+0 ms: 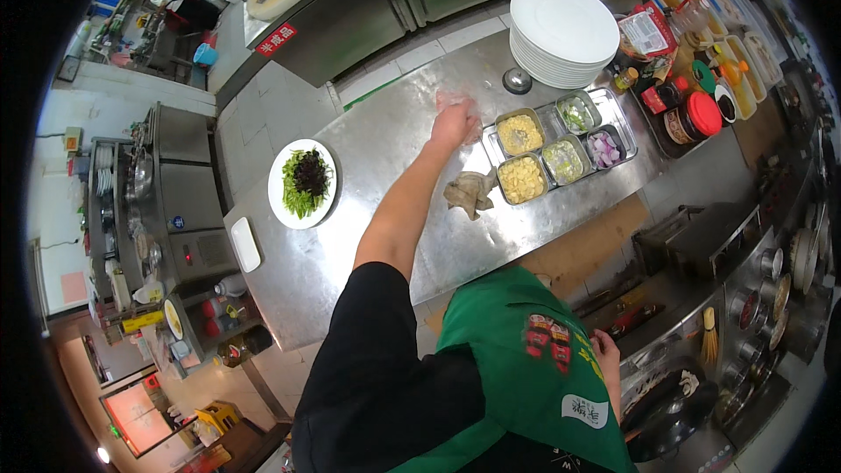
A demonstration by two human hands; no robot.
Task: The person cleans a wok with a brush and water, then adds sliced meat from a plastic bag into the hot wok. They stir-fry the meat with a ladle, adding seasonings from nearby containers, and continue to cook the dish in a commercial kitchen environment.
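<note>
My left hand (454,123) reaches over the stainless steel table (368,125), its fingers curled on thin, clear plastic film (449,100) with a reddish tint. Just right of it sits a metal tray (629,144) of square metal tins. They hold minced garlic (519,133), sliced garlic (522,179), chopped purple onion (604,148) and cut green and pale vegetables (577,114). A crumpled brown cloth (470,194) lies beside the tray. My right hand (606,351) hangs beside my green apron (519,328), partly hidden by it; whether it holds anything is unclear.
A white plate (276,207) of greens and dark leaves stands toward the table's left end, near a small white dish (246,244). Stacked white plates (564,23), a call bell (517,81) and sauce jars (690,119) stand at the right. A wok (677,414) is behind me.
</note>
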